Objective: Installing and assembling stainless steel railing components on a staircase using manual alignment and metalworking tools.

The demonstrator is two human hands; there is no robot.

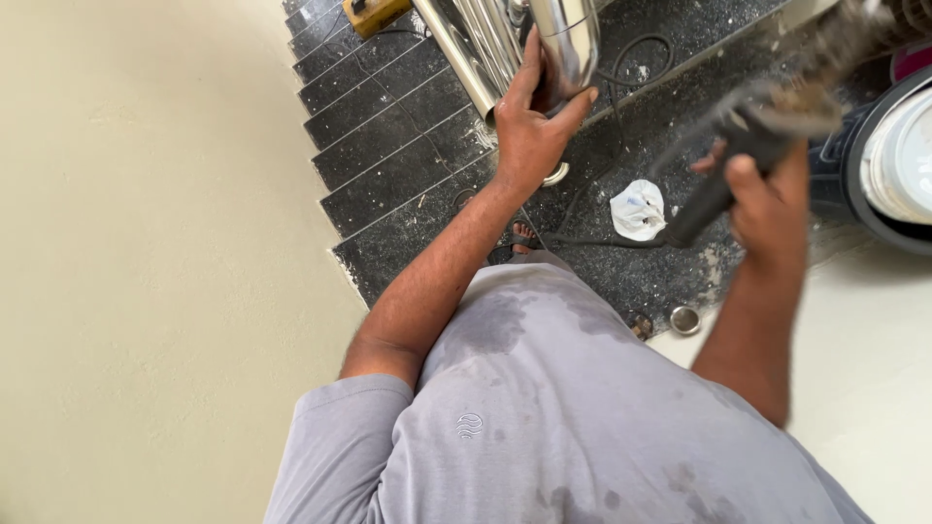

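Cream wall (146,243) filled the left. Your left hand (529,121) reached up w/ arm extended, palm and fingers wrapped approx halfway round the shiny steel railing post (568,44), thumb on its far side. Post stood over dark speckled stairs (388,126) running down and away. Crumpled white rag (638,209) and black cable (602,238) lay on the landing betw. your arms. Your right hand (767,199) was closed tight on the black handle of a blurred power tool (767,126), raised beside the post. White bucket (898,155) at far right.
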